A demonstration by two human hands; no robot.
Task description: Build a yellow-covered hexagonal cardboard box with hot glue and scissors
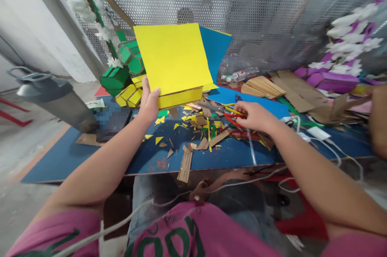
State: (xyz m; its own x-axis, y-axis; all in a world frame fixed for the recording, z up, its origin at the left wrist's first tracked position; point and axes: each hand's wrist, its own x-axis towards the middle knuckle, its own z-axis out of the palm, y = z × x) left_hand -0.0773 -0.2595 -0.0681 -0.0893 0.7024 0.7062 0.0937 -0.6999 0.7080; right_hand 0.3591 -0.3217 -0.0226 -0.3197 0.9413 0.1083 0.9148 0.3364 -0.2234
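Observation:
My left hand (149, 101) grips the lower left edge of a yellow sheet (172, 57), thumb in front. The sheet stands upright above the table, with a yellow-covered cardboard strip (181, 96) along its bottom. Behind it rises a curved blue sheet (214, 51). My right hand (254, 115) has its fingers closed around the handles of a pair of scissors (216, 107), low over the table. Their grey blades point left, just below the yellow strip; part of the handles is hidden by my fingers.
Cardboard and yellow scraps (193, 122) litter the blue table (139, 156). A grey bottle (57, 95) stands left, near green cardboard shapes (116, 79). A clear plastic bottle (243, 74), folded cardboard (302, 91), purple pieces (332, 81) and white cables (329, 146) lie right. Perforated metal (266, 15) backs the table.

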